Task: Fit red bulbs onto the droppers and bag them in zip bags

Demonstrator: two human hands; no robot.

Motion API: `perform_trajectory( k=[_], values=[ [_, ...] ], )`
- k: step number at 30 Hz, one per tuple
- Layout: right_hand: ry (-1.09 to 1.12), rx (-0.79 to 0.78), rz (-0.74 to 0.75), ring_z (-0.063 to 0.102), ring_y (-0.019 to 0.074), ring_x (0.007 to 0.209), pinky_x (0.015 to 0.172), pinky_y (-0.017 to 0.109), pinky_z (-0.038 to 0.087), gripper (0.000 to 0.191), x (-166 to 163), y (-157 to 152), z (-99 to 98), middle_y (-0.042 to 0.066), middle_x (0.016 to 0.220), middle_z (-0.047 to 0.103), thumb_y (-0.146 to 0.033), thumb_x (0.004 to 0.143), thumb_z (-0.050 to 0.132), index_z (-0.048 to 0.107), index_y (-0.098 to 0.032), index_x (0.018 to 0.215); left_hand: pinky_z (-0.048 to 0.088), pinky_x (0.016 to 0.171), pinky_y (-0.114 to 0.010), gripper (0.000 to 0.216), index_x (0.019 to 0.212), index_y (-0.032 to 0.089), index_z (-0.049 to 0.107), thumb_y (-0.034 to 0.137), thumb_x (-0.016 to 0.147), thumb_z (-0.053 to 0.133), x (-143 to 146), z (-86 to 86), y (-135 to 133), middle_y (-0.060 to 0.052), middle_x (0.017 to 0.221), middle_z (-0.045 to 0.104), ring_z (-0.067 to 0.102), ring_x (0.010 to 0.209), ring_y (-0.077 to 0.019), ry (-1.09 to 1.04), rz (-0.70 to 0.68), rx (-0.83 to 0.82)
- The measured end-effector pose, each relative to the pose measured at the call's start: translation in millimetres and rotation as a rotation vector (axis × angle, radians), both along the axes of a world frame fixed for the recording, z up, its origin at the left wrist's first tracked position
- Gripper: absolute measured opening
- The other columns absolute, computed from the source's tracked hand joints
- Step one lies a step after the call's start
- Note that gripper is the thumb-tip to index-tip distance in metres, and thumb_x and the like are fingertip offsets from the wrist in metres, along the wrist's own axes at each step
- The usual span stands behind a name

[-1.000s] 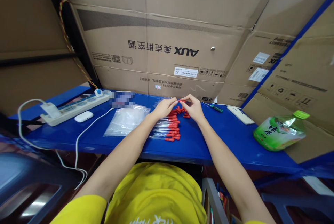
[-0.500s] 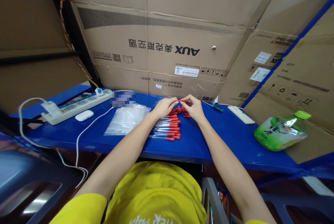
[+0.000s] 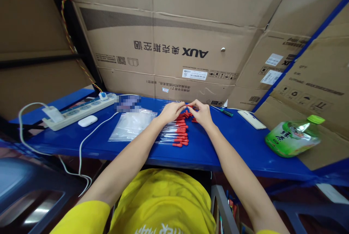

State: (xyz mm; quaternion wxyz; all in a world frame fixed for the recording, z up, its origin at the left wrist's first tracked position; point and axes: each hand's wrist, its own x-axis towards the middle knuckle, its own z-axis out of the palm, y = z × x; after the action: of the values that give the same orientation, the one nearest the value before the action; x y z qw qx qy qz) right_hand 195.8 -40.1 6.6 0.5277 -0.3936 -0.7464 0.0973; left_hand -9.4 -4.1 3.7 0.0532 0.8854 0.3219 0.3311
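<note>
Both hands meet over the far middle of the blue table. My left hand (image 3: 173, 112) is closed in a pinch on a dropper, its clear tube mostly hidden by the fingers. Between the fingertips shows a red rubber bulb (image 3: 189, 106), pinched by my right hand (image 3: 202, 113) at the dropper's end. Under and in front of my left hand, several droppers (image 3: 177, 140) with clear tubes and red bulbs lie in a row, bulbs to the right. Loose red bulbs (image 3: 186, 114) are heaped just below the fingertips. More clear tubes behind my left hand are partly hidden.
Clear plastic bags (image 3: 132, 125) lie left of the droppers. Farther left are a white earphone case (image 3: 87, 120), a power strip (image 3: 81, 111) and cables. To the right are a screwdriver (image 3: 227, 112), a phone (image 3: 251, 119) and a green bottle (image 3: 293, 137). Cardboard (image 3: 169, 27) walls the back.
My right hand has shifted and turned slightly at the red bulb. The left hand stays in nearly the same place, and the droppers on the table have not moved.
</note>
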Motion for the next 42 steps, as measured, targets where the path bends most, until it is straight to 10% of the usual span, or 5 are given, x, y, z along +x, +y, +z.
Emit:
perform_trajectory(
  k=[17,42],
  values=[
    [0.082,-0.096,0.005,0.077,0.0265,0.090,0.076,0.037,0.061,0.030,11.0,10.5,0.8,0.008,0.099,0.081,-0.050,0.090,0.074,0.074,-0.024,0.104,0.050,0.096,-0.036,0.040,0.105,0.018,0.065,0.038,0.113,0.033,9.3,-2.6,2.8,-0.013,0.106,0.069,0.064,0.101,-0.0247,-0.140,-0.129,0.009],
    [0.333,-0.322,0.250,0.079,0.0246,0.077,0.080,0.039,0.066,0.041,12.3,9.6,0.3,0.006,0.085,0.083,-0.057,0.075,0.089,0.081,-0.022,0.094,0.048,0.083,-0.028,0.041,0.112,0.020,0.074,0.044,0.111,0.040,-2.8,4.9,1.8,-0.007,0.106,0.080,0.071,0.091,-0.0205,-0.095,-0.166,-0.132]
  ],
)
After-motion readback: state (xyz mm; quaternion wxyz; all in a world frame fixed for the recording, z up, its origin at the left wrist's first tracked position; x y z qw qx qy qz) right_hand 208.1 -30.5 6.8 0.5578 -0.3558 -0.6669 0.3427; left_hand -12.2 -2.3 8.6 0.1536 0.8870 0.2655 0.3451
